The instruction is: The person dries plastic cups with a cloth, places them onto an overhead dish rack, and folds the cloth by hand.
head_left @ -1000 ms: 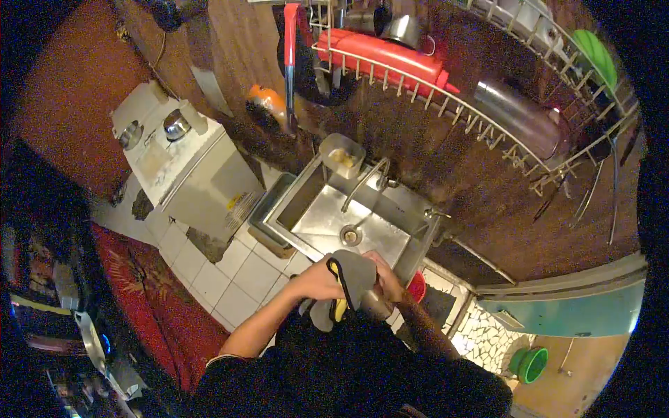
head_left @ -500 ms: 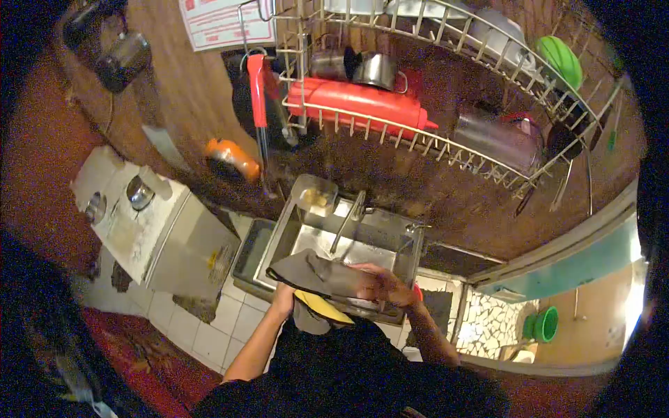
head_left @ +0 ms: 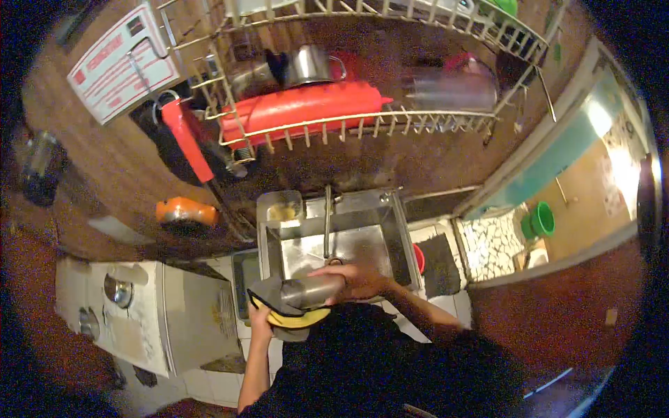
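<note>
My left hand (head_left: 260, 322) is closed on a grey and yellow cloth (head_left: 298, 320) with dark edging. The cloth lies against the left end of a shiny metal tumbler (head_left: 312, 290), which is held on its side. Wrapped round the tumbler's right end are the fingers of my right hand (head_left: 357, 281); they are partly blurred. Both hands are over the near side of a steel sink (head_left: 296, 247), whose tap (head_left: 327, 223) stands behind them. Cloth hides the tumbler's left end.
Above the sink hangs a wire rack (head_left: 300, 132) with a red bottle (head_left: 306, 108) and a metal mug (head_left: 309, 65). A clear container (head_left: 280, 207) sits at the sink's back left corner. A white appliance (head_left: 198, 313) stands at left, and a green bucket (head_left: 540, 219) at right.
The view has turned and shifted. The cloth, which covered most of what I held, has moved left, and the metal tumbler now shows between my hands.
</note>
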